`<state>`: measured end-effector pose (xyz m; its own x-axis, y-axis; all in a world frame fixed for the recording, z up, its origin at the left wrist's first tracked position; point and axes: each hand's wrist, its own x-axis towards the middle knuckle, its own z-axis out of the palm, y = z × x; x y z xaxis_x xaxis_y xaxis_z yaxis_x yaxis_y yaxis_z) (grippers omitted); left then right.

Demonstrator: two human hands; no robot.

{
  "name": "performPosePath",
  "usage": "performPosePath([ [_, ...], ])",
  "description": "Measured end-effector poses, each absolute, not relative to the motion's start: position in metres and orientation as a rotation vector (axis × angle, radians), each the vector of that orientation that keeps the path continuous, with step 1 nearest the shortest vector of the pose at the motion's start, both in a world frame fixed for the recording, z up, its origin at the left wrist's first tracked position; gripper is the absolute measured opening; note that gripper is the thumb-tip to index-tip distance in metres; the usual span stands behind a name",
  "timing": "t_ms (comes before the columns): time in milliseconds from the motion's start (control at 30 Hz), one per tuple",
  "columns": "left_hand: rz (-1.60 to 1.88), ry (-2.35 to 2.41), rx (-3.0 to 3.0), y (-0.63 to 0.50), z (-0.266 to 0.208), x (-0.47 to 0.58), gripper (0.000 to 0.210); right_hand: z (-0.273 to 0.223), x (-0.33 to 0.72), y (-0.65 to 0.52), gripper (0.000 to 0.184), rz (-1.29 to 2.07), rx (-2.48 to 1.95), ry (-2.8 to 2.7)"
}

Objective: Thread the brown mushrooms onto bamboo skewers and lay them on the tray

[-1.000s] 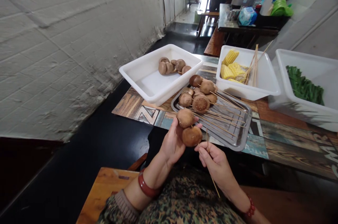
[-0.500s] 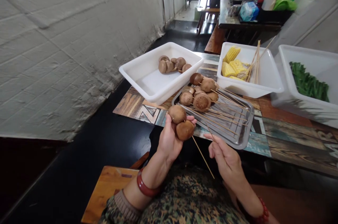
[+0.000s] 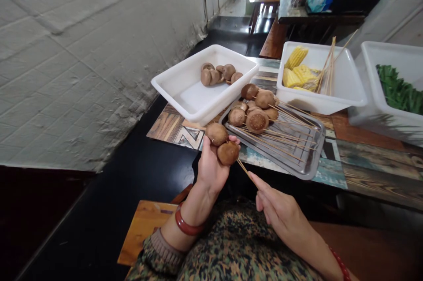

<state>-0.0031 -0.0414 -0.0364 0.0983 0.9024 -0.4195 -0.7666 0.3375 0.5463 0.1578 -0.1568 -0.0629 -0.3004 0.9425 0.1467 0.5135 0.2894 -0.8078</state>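
Note:
My left hand (image 3: 213, 170) is closed around two brown mushrooms (image 3: 228, 153), which sit side by side on a skewer in front of the palm. Thin bamboo skewers (image 3: 243, 167) run from the nearer mushroom down to my right hand (image 3: 280, 206), whose fingers pinch them near the lower end. It looks like two skewers lie close together there. Just beyond my hands, a metal tray (image 3: 309, 170) bears several skewered mushrooms (image 3: 257, 121), their sticks pointing right. Farther back, a white tub (image 3: 178, 106) holds several loose mushrooms (image 3: 216, 74).
A white bin (image 3: 330, 103) with corn pieces (image 3: 299, 73) and upright skewers stands at the back right. Beside it another white bin (image 3: 393, 118) contains green leafy vegetables (image 3: 401, 89). A pale wall (image 3: 82, 51) rises on the left, and a wooden stool (image 3: 142, 223) is below.
My right hand has moved down and its skewer now meets the nearer mushroom beside the other stick. The view has shifted slightly; the mushrooms stay in my left hand.

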Motion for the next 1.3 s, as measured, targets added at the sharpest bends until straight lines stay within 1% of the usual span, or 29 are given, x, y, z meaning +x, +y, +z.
performPosePath([
  [100,1.235,0.799,0.202,-0.042,-0.036,-0.005,0.052,-0.064,0.156,-0.156,0.053,0.717,-1.308,-2.028],
  [200,1.236,0.78,0.203,-0.041,-0.036,-0.005,0.054,-0.066,0.155,-0.156,0.048,0.573,-1.386,-2.087],
  [400,1.254,0.754,0.187,-0.04,-0.033,-0.005,0.055,-0.071,0.156,-0.157,0.044,0.481,-1.378,-2.127],
  [700,1.27,0.763,0.209,-0.039,-0.029,-0.004,0.053,-0.073,0.157,-0.154,0.043,0.447,-1.361,-2.162],
  [1033,1.302,0.772,0.231,-0.042,-0.026,-0.002,0.053,-0.073,0.156,-0.154,0.045,0.514,-1.409,-2.15],
  [1300,1.322,0.789,0.284,-0.047,-0.034,0.003,0.054,-0.073,0.149,-0.152,0.042,0.56,-1.434,-2.09],
])
